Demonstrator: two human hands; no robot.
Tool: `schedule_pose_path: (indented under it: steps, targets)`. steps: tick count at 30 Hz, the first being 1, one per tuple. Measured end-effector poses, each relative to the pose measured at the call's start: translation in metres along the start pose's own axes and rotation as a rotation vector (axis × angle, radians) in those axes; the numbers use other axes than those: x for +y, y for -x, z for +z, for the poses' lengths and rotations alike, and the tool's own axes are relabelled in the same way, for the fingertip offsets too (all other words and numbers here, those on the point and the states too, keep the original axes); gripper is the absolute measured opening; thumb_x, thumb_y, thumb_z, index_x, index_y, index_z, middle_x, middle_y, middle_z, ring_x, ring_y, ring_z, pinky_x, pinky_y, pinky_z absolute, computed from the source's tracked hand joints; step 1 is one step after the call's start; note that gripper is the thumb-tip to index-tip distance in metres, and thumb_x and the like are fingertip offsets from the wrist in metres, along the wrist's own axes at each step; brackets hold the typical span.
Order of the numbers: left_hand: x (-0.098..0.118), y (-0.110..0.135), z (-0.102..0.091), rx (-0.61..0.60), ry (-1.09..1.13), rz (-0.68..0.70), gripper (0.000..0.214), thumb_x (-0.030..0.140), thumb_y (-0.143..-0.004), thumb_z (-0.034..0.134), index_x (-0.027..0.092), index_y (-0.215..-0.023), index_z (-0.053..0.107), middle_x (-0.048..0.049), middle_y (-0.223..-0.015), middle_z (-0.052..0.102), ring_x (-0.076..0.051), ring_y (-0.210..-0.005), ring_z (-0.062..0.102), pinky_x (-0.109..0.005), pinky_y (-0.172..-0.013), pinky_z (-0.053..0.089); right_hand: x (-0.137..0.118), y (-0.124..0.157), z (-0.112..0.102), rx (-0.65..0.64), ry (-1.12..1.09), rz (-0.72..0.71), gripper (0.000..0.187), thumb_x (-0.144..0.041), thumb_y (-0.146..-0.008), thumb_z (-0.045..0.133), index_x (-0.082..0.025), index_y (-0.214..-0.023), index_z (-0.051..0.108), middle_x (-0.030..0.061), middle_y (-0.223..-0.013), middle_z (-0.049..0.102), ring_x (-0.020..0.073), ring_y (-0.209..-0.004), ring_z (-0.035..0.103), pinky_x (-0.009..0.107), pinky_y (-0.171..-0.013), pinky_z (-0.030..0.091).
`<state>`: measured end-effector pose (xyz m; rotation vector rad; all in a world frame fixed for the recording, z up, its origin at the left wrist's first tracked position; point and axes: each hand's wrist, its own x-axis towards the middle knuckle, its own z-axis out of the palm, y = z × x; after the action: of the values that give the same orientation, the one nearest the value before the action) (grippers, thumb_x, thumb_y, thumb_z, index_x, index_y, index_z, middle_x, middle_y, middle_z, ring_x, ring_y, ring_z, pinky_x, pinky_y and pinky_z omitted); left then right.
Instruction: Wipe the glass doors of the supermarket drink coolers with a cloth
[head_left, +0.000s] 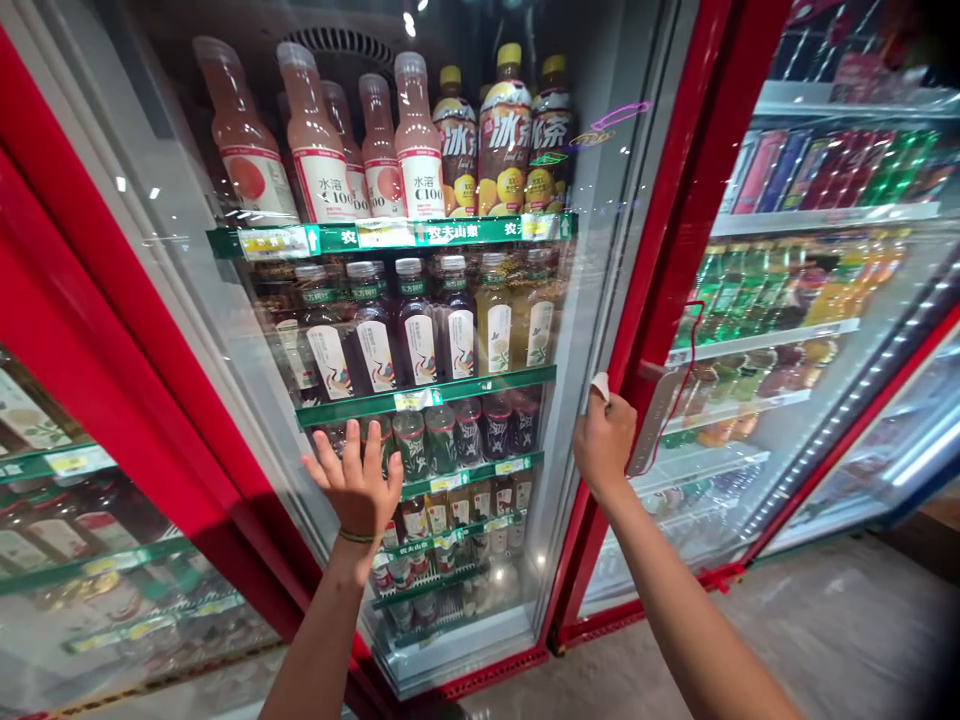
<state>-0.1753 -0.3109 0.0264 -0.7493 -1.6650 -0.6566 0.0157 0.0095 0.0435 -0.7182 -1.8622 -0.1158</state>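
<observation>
My left hand [358,485] lies flat with spread fingers against the glass door [247,330] of a red-framed drinks cooler. A green band circles its wrist. My right hand [604,438] is closed in a fist on a small white cloth [600,385], pressed at the door's right edge beside the red frame [660,260]. Behind the glass, green shelves [405,237] carry rows of bottles: pink juice and iced tea [504,140] at the top, dark tea bottles [416,330] below.
A second cooler [810,300] stands to the right with cans and green and orange bottles, and a metal handle [654,425] near my right hand. Another cooler door [67,500] is at the left. Grey floor [825,630] lies below right.
</observation>
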Motion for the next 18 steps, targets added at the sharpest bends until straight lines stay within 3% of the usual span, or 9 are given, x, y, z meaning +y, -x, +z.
schedule_pose_path:
  steps: [6,8,11,13,15,18]
  targets:
    - [0.005,0.0,0.002,0.013,-0.039,0.068,0.079,0.026,-0.092,0.069,0.023,-0.163,0.034,-0.0205,-0.163,0.041,-0.044,-0.161,0.003,-0.082,-0.121,0.008,0.004,0.032,0.025,0.052,0.008,0.189,0.06,-0.016,-0.085,0.046,-0.013,-0.144,0.054,0.0124,-0.097,0.051,0.0299,-0.091,0.047,0.043,-0.081,0.038]
    - [0.006,0.001,0.001,0.022,-0.004,0.088,0.081,0.024,-0.091,0.069,0.024,-0.163,0.033,-0.0197,-0.165,0.039,-0.046,-0.161,0.003,-0.084,-0.12,0.006,-0.012,0.042,0.033,0.109,-0.033,0.286,0.056,-0.015,-0.085,0.045,-0.013,-0.139,0.058,0.0138,-0.101,0.05,0.0314,-0.096,0.047,0.047,-0.086,0.04]
    - [0.004,0.002,0.0,0.005,0.074,0.112,0.084,0.022,-0.088,0.073,0.024,-0.163,0.035,-0.0195,-0.166,0.037,-0.049,-0.16,0.001,-0.086,-0.12,0.001,-0.06,0.048,0.036,0.243,-0.082,0.403,0.051,-0.011,-0.086,0.039,-0.015,-0.132,0.063,0.0143,-0.102,0.049,0.0314,-0.098,0.047,0.05,-0.09,0.041]
    - [0.003,0.003,-0.002,0.006,0.091,0.134,0.084,0.022,-0.086,0.076,0.025,-0.161,0.038,-0.0185,-0.165,0.038,-0.049,-0.16,0.003,-0.085,-0.121,0.003,-0.101,0.05,0.033,0.272,-0.098,0.324,0.052,-0.011,-0.09,0.039,-0.018,-0.137,0.061,0.0144,-0.103,0.051,0.0311,-0.098,0.048,0.048,-0.089,0.042]
    - [0.001,0.003,-0.003,0.006,0.11,0.145,0.083,0.022,-0.085,0.077,0.026,-0.16,0.041,-0.0169,-0.165,0.04,-0.048,-0.16,0.006,-0.082,-0.124,0.008,-0.138,0.054,0.028,0.268,-0.123,0.137,0.055,-0.008,-0.092,0.04,-0.022,-0.142,0.057,0.0132,-0.104,0.055,0.0294,-0.099,0.051,0.044,-0.086,0.043]
    - [-0.003,0.002,-0.006,-0.007,0.086,0.162,0.083,0.022,-0.085,0.077,0.024,-0.16,0.042,-0.0181,-0.162,0.043,-0.047,-0.16,0.008,-0.077,-0.126,0.007,-0.156,0.058,0.019,0.225,-0.161,-0.198,0.057,-0.007,-0.091,0.047,-0.025,-0.144,0.055,0.0105,-0.107,0.062,0.0253,-0.097,0.054,0.038,-0.082,0.043]
